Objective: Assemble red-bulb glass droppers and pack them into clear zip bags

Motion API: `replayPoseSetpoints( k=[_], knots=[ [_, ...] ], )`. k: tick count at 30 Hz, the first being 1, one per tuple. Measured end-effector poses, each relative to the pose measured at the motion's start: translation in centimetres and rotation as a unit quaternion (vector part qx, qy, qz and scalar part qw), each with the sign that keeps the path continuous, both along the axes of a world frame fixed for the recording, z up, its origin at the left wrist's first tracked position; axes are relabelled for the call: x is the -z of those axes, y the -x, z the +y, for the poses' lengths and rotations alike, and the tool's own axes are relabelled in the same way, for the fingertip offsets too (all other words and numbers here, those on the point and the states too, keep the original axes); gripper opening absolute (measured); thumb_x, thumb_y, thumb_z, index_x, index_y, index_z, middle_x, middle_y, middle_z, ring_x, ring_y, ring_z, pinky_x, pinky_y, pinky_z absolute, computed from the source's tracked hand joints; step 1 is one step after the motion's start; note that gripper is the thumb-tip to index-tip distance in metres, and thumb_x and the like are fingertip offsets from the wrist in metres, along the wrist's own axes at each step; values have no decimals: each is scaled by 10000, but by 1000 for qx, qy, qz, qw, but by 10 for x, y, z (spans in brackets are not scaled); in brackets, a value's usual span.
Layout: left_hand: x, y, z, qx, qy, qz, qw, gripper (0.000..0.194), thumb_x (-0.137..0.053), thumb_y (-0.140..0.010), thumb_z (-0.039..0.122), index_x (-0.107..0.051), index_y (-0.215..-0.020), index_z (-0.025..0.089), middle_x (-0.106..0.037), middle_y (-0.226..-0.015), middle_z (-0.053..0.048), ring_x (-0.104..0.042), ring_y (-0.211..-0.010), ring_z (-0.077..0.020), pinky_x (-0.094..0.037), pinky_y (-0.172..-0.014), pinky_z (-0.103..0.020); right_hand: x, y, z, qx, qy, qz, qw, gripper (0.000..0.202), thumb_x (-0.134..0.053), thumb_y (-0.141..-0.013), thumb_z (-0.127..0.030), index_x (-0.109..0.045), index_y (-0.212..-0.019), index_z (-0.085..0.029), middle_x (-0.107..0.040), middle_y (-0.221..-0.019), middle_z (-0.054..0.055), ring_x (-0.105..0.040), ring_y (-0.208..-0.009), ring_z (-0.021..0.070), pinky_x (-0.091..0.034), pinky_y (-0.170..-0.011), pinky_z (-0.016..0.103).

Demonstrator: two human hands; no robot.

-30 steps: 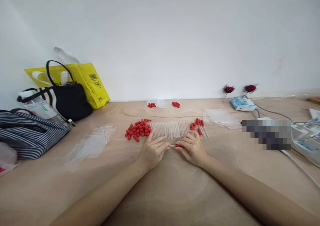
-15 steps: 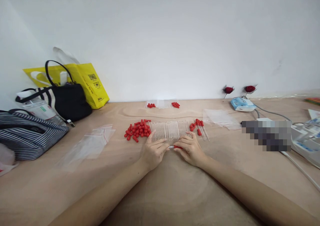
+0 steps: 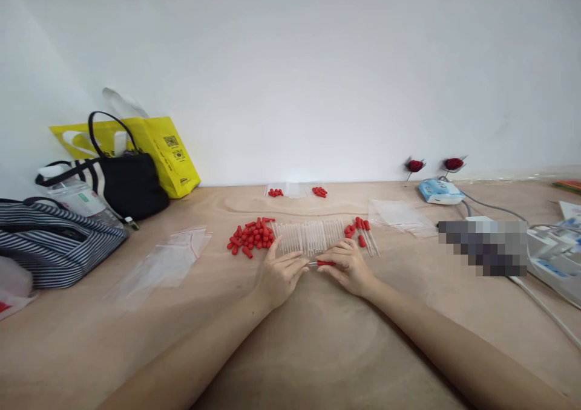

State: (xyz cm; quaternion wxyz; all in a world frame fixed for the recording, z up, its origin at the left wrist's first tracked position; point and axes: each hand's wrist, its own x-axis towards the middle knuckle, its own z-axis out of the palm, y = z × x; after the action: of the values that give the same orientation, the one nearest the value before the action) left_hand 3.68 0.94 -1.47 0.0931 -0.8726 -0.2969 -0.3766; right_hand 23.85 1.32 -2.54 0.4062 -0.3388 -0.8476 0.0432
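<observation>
My left hand (image 3: 282,277) is closed on a thin clear dropper tube (image 3: 313,264), pinched between thumb and fingers. My right hand (image 3: 348,268) grips a red rubber bulb (image 3: 325,263) at the tube's right end; how far the tube sits inside it is hidden by the fingers. Just beyond both hands lies a row of clear tubes (image 3: 311,236), side by side. A heap of red bulbs (image 3: 252,236) is left of the row. At its right are a few loose red bulbs (image 3: 349,230) and several tubes with bulbs fitted (image 3: 368,234).
Clear zip bags lie at the left (image 3: 170,262) and right (image 3: 402,216); another with red bulbs (image 3: 297,190) lies near the wall. Bags, one striped (image 3: 77,247), one black (image 3: 131,186), one yellow (image 3: 177,162), stand left. A blue-white packet (image 3: 440,191) and a power strip (image 3: 551,259) are right.
The hands keep nearly the same place and grip. My right fingers have shifted slightly upward, and more of the red bulb shows between them. The view has tilted slightly.
</observation>
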Motion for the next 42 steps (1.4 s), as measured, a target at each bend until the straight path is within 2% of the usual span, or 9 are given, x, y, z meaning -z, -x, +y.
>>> replayPoseSetpoints(
  k=[7,18,23,27,33,35,38,40,42],
  knots=[
    [1,0,0,8,11,-1,1000,159,-465,-852,166,-622,-863,182,-706,-771,-1,-655,-803,-159,-87,-1060,-493,0,0,-2,-3,22,-3,1000,143,-541,-805,-314,-636,-866,-226,-670,-771,18,-555,-773,153,-319,-778,347],
    [4,1,-5,5,39,-10,999,166,-459,-845,168,-625,-840,174,-704,-754,-18,-655,-793,-159,-123,-1052,-485,3,5,-4,-36,37,18,999,126,-536,-808,-279,-637,-868,-231,-678,-785,11,-569,-756,143,-288,-829,383],
    [0,-1,-5,-4,36,-16,999,163,-463,-846,176,-623,-874,182,-707,-786,-11,-657,-782,-152,-92,-1063,-490,0,5,-2,-22,95,67,993,140,-534,-803,-291,-632,-880,-228,-659,-791,35,-553,-757,164,-350,-768,372],
    [0,-3,-2,-10,31,-30,999,152,-477,-843,184,-621,-893,188,-708,-822,-9,-658,-796,-160,-92,-1064,-496,3,12,-5,-9,179,208,962,201,-551,-776,-321,-587,-947,-222,-623,-853,49,-553,-804,172,-412,-744,343],
    [1,-1,0,22,60,-4,998,230,-502,-829,267,-585,-1022,173,-687,-931,-58,-630,-900,-184,-153,-1056,-487,3,29,-4,-12,268,417,868,288,-592,-713,-330,-457,-948,-232,-545,-716,-23,-530,-658,123,-426,-641,267],
    [-1,0,-1,20,74,1,997,302,-516,-814,310,-556,-1078,170,-673,-972,-72,-605,-956,-207,-179,-1046,-495,-5,21,8,13,264,440,858,302,-604,-683,-332,-457,-926,-231,-533,-695,-35,-516,-626,112,-417,-608,247],
    [-2,1,-1,3,97,-3,995,316,-488,-824,305,-538,-1108,175,-674,-966,-72,-587,-986,-217,-223,-1021,-508,-19,-14,39,87,259,390,879,307,-568,-671,-349,-517,-936,-203,-526,-635,-35,-515,-585,119,-409,-574,245],
    [-1,1,0,-7,110,0,994,298,-471,-832,293,-548,-1094,174,-677,-949,-71,-583,-987,-217,-258,-999,-510,-26,-44,60,179,274,298,897,355,-488,-710,-352,-543,-1010,-170,-562,-651,-9,-535,-570,131,-410,-556,253],
    [-1,0,0,-14,119,8,993,280,-465,-834,289,-566,-1067,171,-676,-945,-73,-581,-987,-217,-279,-983,-511,-28,-70,76,322,272,138,896,380,-450,-726,-343,-568,-1043,-170,-603,-682,11,-557,-592,136,-404,-557,243]
  ],
)
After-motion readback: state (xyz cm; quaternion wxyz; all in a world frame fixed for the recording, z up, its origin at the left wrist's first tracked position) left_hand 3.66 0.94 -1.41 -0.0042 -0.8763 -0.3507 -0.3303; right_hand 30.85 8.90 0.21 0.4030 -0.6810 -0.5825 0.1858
